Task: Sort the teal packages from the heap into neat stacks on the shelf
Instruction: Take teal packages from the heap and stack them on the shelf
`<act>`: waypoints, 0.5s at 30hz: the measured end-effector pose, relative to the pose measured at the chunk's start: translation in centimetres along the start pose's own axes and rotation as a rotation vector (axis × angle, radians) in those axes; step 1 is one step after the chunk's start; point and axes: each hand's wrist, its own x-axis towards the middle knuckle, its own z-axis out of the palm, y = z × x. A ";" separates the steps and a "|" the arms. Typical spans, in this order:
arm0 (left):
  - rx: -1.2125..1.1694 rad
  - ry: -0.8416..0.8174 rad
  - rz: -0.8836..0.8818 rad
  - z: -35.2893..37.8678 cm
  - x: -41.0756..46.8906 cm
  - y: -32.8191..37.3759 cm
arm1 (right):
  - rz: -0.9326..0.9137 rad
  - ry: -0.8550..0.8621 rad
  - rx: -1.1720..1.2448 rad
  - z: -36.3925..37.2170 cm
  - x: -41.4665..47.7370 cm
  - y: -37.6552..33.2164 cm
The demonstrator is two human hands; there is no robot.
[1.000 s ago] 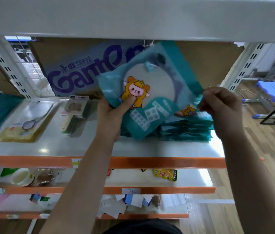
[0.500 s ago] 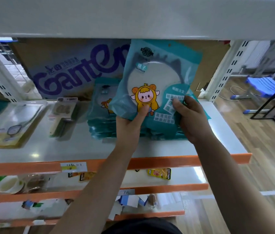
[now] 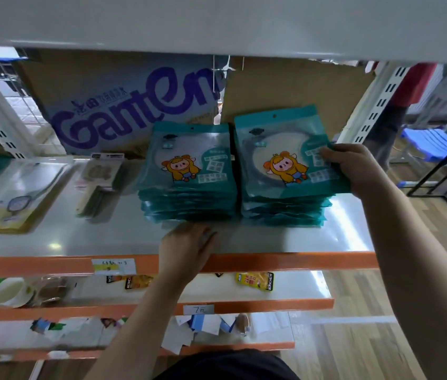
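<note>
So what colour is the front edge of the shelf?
Orange; the shelf's front edge shows best in the head view.

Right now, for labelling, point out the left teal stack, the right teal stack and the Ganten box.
left teal stack point(image 3: 186, 163), head view, top package's front.
right teal stack point(image 3: 277, 157), head view, top package's front.
Ganten box point(image 3: 134, 113), head view, printed side.

I am in a small shop, facing its display racking: white metal shelves with orange front strips point(image 3: 285, 260) hung on slotted white uprights point(image 3: 375, 111). A handwritten paper price tag point(image 3: 199, 309) reading 7元 sits on one strip, a yellow-and-white label point(image 3: 113, 266) on another. The goods are retail-packed, many alike: teal plastic packages point(image 3: 186, 171) with hang holes in two stacks, clear carded items point(image 3: 16, 198), a yellow snack sachet point(image 3: 255, 281). A brown cardboard carton with purple lettering point(image 3: 134, 111) stands behind them.
</note>
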 end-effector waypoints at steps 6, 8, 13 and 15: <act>0.101 -0.004 -0.008 0.6 -0.5 -0.5 | 0.023 0.046 -0.211 -0.1 1.2 0.7; 0.100 -0.006 -0.019 0.6 -0.6 -0.5 | -0.002 0.098 -0.250 0.1 1.7 0.9; 0.137 -0.035 -0.055 0.6 -0.6 -0.2 | -0.092 0.246 -0.424 1.2 2.1 1.2; 0.149 -0.038 -0.071 0.7 -0.6 -0.1 | -0.134 0.282 -0.471 1.6 2.1 1.4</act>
